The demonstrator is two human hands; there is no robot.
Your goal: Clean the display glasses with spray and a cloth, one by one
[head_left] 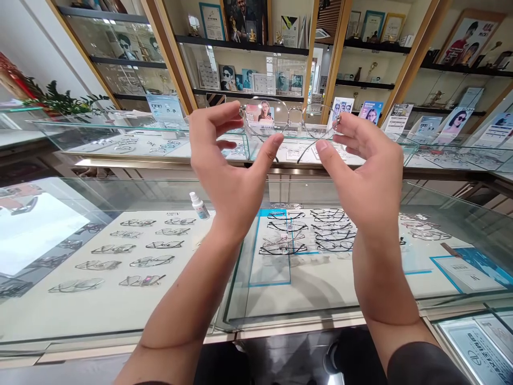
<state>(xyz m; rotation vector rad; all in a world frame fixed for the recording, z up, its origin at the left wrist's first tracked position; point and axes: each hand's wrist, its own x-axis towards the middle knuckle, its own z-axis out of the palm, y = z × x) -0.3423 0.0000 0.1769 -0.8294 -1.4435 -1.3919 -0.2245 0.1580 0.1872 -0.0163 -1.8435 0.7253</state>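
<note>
A pair of thin-rimmed eyeglasses [295,110] is held up in front of me, above the glass counter. My left hand [230,155] pinches its left outer corner between the fingers, with the thumb near the lower rim. On the other side my right hand [363,166] grips the right outer corner in the same way. The lenses are clear, and the shelves show through them. Both temple arms are folded inward and cross below the lenses, their dark tips pointing down between my thumbs.
Below my hands is a glass display counter [320,307] with several rows of eyeglasses [334,230]. A white spray bottle [199,206] stands on the left part. Another glass case [152,144] runs behind, with poster cards [457,125] and wall shelves [244,45] beyond.
</note>
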